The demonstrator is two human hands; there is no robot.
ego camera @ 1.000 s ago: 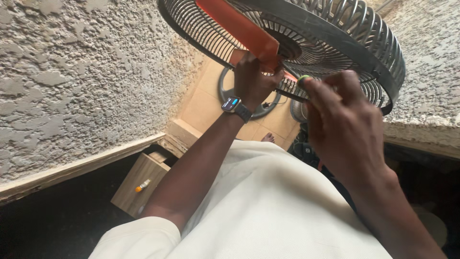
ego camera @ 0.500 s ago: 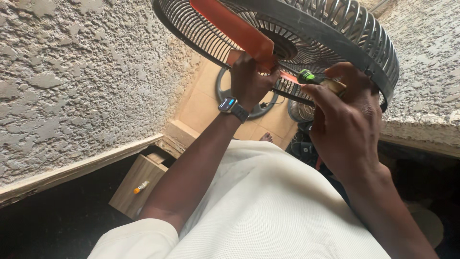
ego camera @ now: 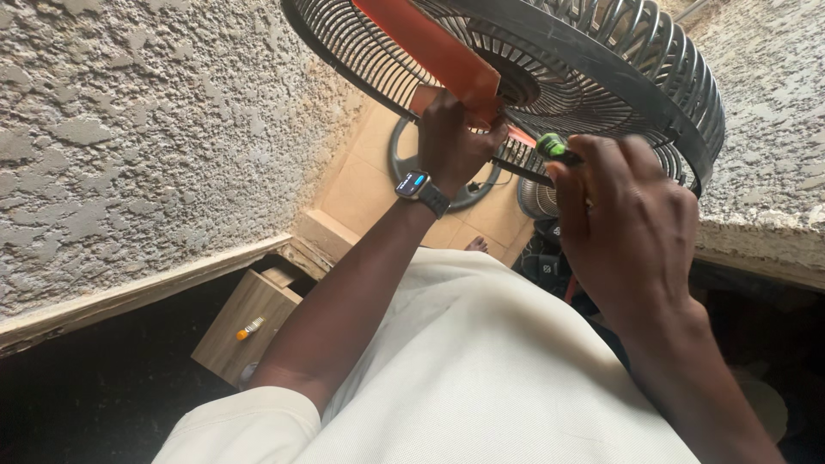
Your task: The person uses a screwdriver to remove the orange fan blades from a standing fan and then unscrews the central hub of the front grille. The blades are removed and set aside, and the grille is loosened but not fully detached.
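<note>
A black wire-caged fan (ego camera: 550, 77) fills the top of the view from about eleven to two o'clock, tilted so its round grille faces down toward the person, with an orange blade (ego camera: 430, 47) showing through the bars. The left hand (ego camera: 451, 142), a smartwatch (ego camera: 418, 186) on its wrist, reaches up at twelve o'clock and is clenched around the root of the blade by the dark hub; its fingers curl out of sight behind the orange plastic. The right hand (ego camera: 627, 223), at about two o'clock from the centre, is closed on a screwdriver with a green-and-black handle (ego camera: 554, 146), whose tip points toward the hub just beside the left hand; whether the tip sits in a screw cannot be told. The fan looks bulky and awkward rather than very heavy; its wire bars would bend under a hard squeeze, and the thin blade is likely brittle, so the stiff rim or the hub seems the safer hold. The screwdriver is light and rigid, best gripped on its handle. At seven o'clock a small wooden block (ego camera: 249, 331) carries an orange-handled tool (ego camera: 250, 327); rough plaster walls (ego camera: 137, 146) flank a tan tiled floor (ego camera: 365, 180), where a ring-shaped base lies.
</note>
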